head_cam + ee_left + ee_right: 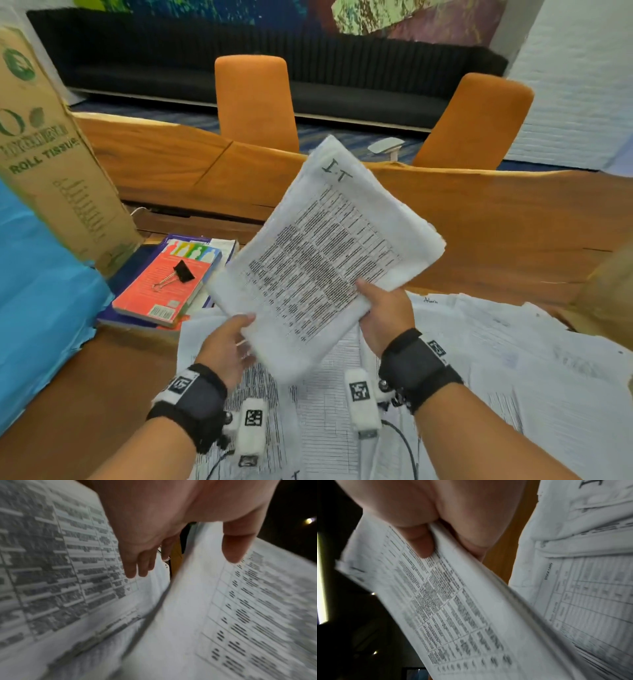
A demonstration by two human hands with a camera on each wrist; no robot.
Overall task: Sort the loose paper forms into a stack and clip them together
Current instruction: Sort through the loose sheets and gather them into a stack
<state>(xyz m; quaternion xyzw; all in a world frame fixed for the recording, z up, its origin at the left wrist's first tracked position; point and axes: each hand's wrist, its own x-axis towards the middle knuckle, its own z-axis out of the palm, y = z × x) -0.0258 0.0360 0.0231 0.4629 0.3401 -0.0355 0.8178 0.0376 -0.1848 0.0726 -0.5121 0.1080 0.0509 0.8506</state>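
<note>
Left hand [227,346]: grip pinched paper stack [325,246], 7 o'clock edge.
Right hand [385,313]: grip pinched paper stack, 4 o'clock edge.
Binder clip [183,270]: on book [150,298], 9 o'clock.

Left side being blocked by cardboard box [51,154], books [164,284]; far table [479,233] strip being left open beyond loose forms [513,359].

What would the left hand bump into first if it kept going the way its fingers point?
The stack of forms. The left hand points up and right, straight at the stack's near corner, thumb on top and fingers beneath, so it would probably only slide further along the paper.
</note>
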